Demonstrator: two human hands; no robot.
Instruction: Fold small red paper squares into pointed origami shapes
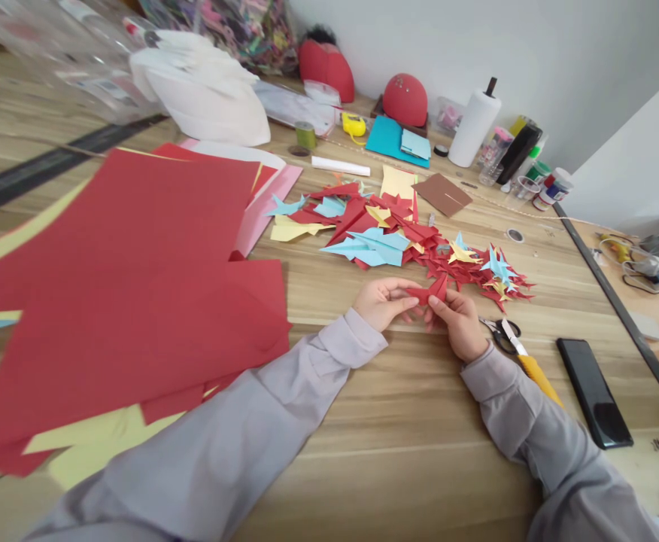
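Observation:
Between my two hands is a small folded red paper piece, held above the wooden table near the middle of the view. My left hand pinches its left end between thumb and fingers. On the other side my right hand grips it, thumb on top. Just beyond the hands lies a long pile of folded paper shapes in red, blue and yellow, with a blue paper plane at its near side. Large red paper sheets cover the left of the table, close to my left forearm.
Right of my right hand lie black-handled scissors, a yellow cutter and a black phone. Along the back stand a white roll, bottles, a yellow tape measure and red domed objects. A dark strip crosses the right side.

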